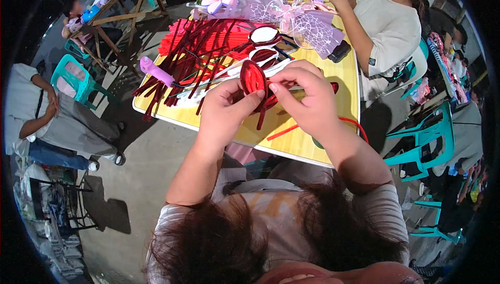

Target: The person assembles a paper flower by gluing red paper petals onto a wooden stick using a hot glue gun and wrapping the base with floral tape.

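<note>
Above the near part of the yellow table, my left hand pinches a petal shape of dark red and bright red pipe cleaners between thumb and fingers. My right hand grips its right side with thumb and forefinger. A dark red stem end hangs below the petal. Behind it lie a white and dark red petal shape and a white one with a dark rim. Dark red pipe cleaners spread over bright red ones to the left. A red pipe cleaner lies below my right hand.
A purple glue gun rests at the table's left side. Wrapped flower bouquets fill the far end, near a black object. Another person sits at the right side. Teal chairs stand to the right, another teal chair to the left.
</note>
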Demonstrator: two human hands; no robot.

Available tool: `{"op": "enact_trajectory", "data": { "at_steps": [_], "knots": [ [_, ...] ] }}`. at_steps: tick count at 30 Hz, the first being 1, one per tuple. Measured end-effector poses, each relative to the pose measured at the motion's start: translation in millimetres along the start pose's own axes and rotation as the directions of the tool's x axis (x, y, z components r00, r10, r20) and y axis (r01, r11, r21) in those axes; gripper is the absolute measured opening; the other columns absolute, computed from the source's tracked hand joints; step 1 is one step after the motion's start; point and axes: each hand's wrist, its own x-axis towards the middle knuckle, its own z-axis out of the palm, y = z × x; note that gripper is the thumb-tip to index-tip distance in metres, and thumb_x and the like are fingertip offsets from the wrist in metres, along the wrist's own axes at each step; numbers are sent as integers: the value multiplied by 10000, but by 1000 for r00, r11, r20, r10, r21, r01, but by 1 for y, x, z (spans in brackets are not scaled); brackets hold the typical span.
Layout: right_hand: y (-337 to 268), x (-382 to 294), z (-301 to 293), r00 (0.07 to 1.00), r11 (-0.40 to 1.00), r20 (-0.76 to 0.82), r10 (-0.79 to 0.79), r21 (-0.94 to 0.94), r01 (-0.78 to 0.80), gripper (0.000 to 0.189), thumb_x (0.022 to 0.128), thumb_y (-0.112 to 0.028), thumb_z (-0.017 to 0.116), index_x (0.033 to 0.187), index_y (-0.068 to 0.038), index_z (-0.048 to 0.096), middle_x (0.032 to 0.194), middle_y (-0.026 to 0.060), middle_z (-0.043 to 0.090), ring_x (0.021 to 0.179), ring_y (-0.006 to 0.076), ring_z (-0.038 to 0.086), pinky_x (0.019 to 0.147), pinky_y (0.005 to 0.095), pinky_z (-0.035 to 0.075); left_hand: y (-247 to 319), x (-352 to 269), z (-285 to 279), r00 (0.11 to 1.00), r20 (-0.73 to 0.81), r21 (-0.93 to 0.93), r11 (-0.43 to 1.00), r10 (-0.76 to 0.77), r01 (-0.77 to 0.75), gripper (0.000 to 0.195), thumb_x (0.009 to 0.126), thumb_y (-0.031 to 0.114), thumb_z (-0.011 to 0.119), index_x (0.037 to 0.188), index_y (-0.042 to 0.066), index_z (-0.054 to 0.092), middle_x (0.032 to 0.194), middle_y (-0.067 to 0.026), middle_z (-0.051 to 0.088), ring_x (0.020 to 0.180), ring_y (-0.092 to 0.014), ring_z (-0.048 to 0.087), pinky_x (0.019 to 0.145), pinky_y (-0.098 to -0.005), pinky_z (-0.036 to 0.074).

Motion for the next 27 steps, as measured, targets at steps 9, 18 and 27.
{"op": "enact_trajectory", "data": {
  "at_steps": [9,18,27],
  "knots": [
    [1,-5,3,987,929,42,-157,-333,162,111,734,-90,656,827,-35,628,835,107,593,785,291,578,706,383,471,16,-18,10,989,125,482,866,80,-131,203,828,83,601,987,-44,599,779,-86,637,698,-104,566,635,-255,463],
    [-8,-5,5,991,974,-12,-134,-184,129,97,743,-32,598,822,-18,544,813,118,562,748,290,563,664,365,459,-2,-19,-2,995,83,251,966,47,-67,182,826,61,576,967,-49,607,769,-37,613,692,-76,532,638,-233,444],
    [-17,-8,-7,944,950,189,-269,-109,293,75,746,-35,599,804,-18,554,806,103,561,730,262,556,648,338,456,2,-27,-2,997,57,245,967,61,-73,181,825,60,572,959,-58,601,747,-17,597,672,-61,514,615,-222,426]
  ]
}}
